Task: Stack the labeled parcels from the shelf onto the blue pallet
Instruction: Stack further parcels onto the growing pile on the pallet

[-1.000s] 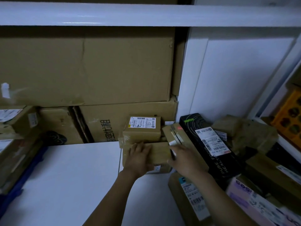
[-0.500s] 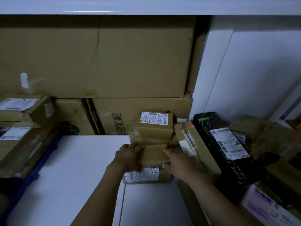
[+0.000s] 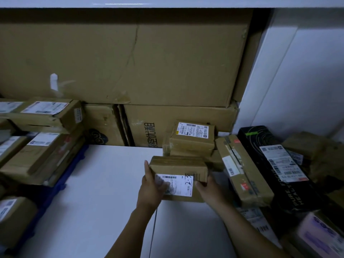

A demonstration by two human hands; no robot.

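Parcel [image 3: 178, 165] held between both hands, label facing us! Left hand [image 3: 151, 189] curls round its left end, right hand [image 3: 209, 190] grips the right end, over the white shelf [image 3: 111, 183]. Blue pallet [image 3: 61, 185] waits left, loaded with boxes.

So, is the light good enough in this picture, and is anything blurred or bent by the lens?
Head view: dim and greyish overall, with a glare streak on the upper shelf board. Head view: blur smears the fingertips of the left hand over the label of the held parcel, though its barcode shows. Head view: the wide lens bends lines near the edges; the lower right corner is darkest.
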